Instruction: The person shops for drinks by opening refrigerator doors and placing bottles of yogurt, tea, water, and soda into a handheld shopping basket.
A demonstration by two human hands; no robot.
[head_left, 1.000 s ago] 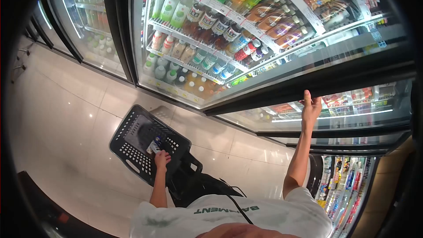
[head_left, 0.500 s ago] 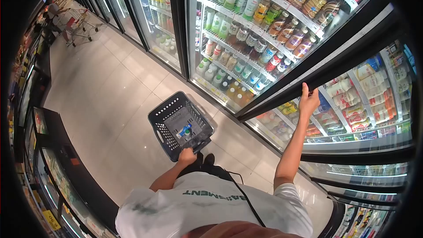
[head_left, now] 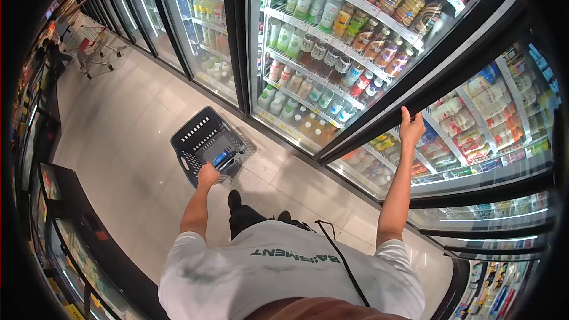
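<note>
My left hand [head_left: 208, 175] is closed around the handle of a dark grey plastic shopping basket [head_left: 192, 127], out in front of me on the left. Inside the basket lies a small blue item [head_left: 221, 158], partly covered by the handle. On the right, my right hand [head_left: 411, 128] is wrapped over the black-framed edge of a glass fridge door [head_left: 379, 123], thumb pointing up. Behind the glass nearby stand rows of bottled drinks [head_left: 332, 59] on white shelves.
More glass-doored fridges [head_left: 204, 29] run along the far left and the right. A low black display case [head_left: 77, 219] lines the left side of the tiled aisle [head_left: 136, 142]. Farther down stand a shopping trolley [head_left: 95, 47] and a person [head_left: 62, 26].
My left hand has swung the basket left and away from my body, its arm now stretched out. My right hand stays on the door. A foot has come into view.
</note>
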